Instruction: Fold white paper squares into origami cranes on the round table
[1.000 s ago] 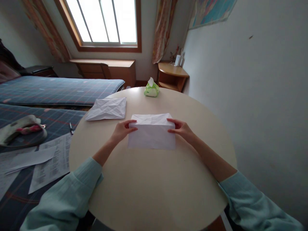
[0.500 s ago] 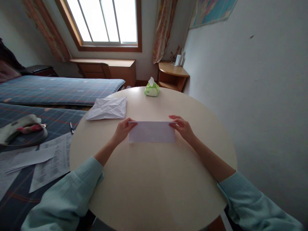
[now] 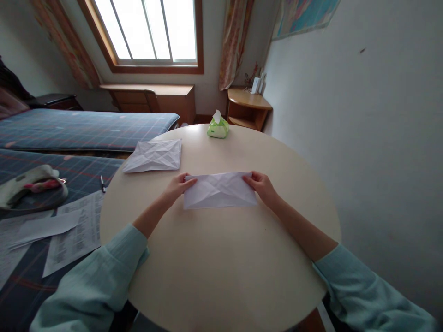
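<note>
A white sheet of paper with crossing creases spans the space between my hands over the round table. My left hand pinches its upper left corner, thumb on top. At the upper right corner, my right hand grips the paper the same way. The fingers behind the paper are partly hidden. Left of my hands, on the table, lies a stack of creased white paper.
A green tissue pack stands at the table's far edge. Printed sheets, a pen and a pale bag lie on the plaid bed at left. A white wall rises on the right.
The paper has turned from a plain, smooth face to one showing creases, and it looks slightly wider. My right fingers have closed in on its corner.
</note>
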`<state>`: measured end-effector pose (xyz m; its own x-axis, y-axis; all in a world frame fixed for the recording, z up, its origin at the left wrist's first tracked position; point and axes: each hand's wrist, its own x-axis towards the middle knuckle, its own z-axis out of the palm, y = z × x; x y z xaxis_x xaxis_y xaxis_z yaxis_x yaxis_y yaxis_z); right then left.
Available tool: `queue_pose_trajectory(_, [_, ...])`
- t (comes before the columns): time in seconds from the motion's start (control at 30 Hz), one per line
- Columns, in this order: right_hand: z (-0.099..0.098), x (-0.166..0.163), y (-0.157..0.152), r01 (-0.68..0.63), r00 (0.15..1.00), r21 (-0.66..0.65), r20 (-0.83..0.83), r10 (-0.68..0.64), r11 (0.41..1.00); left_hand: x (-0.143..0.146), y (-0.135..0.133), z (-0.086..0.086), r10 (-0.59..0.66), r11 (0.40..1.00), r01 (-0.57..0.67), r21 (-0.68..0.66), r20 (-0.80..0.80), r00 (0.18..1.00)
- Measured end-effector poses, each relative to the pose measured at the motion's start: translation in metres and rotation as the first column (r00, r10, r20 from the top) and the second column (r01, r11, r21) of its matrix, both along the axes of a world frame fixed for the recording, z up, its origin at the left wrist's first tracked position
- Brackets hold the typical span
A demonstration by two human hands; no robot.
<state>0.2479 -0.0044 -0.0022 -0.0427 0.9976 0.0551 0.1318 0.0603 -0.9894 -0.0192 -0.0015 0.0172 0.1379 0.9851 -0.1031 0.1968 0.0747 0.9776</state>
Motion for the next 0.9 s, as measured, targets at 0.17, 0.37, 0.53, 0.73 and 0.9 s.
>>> queue_pose_trajectory(0.17, [-0.004,-0.001,-0.001,-0.101,0.995,-0.099,0.003,0.102,0.99,0.0,-0.006,0.006,-0.084,0.988,0.063,-0.141,-0.149,0.985])
queue_pose_trajectory(0.37, [-0.005,-0.003,-0.002,-0.11,0.994,-0.123,-0.018,0.109,0.986,-0.002,-0.006,0.01,-0.199,0.972,0.166,-0.168,-0.205,0.958])
queue_pose_trajectory(0.53, [-0.004,-0.007,-0.005,-0.121,0.993,-0.112,-0.01,0.121,0.986,-0.006,0.002,0.0,-0.321,0.945,0.295,-0.14,-0.234,0.918])
queue_pose_trajectory(0.73, [-0.003,-0.013,-0.005,-0.099,0.957,0.023,0.275,0.089,0.995,0.006,0.0,-0.004,-0.177,0.961,0.257,0.102,-0.487,0.855])
queue_pose_trajectory(0.9, [-0.002,-0.018,-0.008,-0.139,0.979,-0.018,0.151,0.14,0.99,0.015,-0.001,-0.008,-0.239,0.951,0.291,0.109,-0.34,0.909])
